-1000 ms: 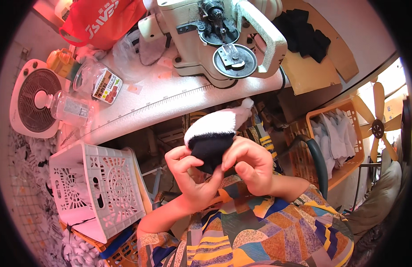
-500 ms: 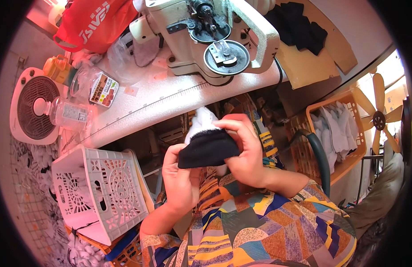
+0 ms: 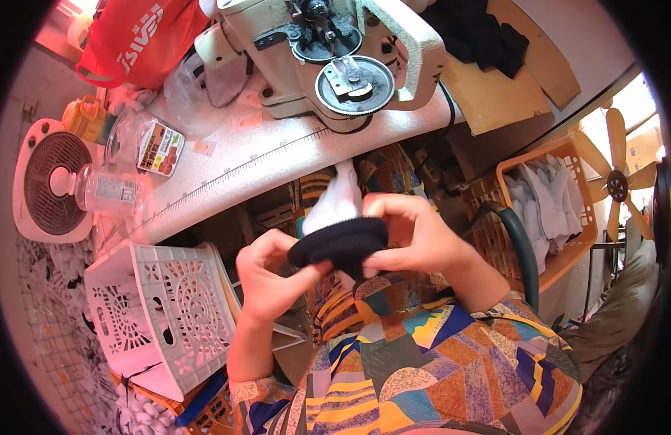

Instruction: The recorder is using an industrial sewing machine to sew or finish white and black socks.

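Note:
Between my two hands, above my lap, is a white knit piece (image 3: 334, 203) with a wide black ribbed band (image 3: 338, 243) at its lower end; the white part hangs out toward the table edge. My left hand (image 3: 276, 275) grips the band's left side, thumb along its underside. My right hand (image 3: 415, 235) pinches the band's right side between thumb and fingers. A sewing machine (image 3: 415, 65) with metal discs (image 3: 355, 87) stands on the speckled table (image 3: 234, 159) beyond them.
Left: fan (image 3: 47, 185), plastic jar (image 3: 110, 192), red bag (image 3: 136, 36), white crate (image 3: 161, 312). Right: orange basket (image 3: 575, 217) holding white pieces, yellow fan (image 3: 617, 188), green chair arm (image 3: 520, 261), cardboard (image 3: 495, 109) with black fabric (image 3: 488, 36).
The black band is now spread into a wider oval and turned between my fingers. My left hand has shifted left, and the white part now points up toward the table edge.

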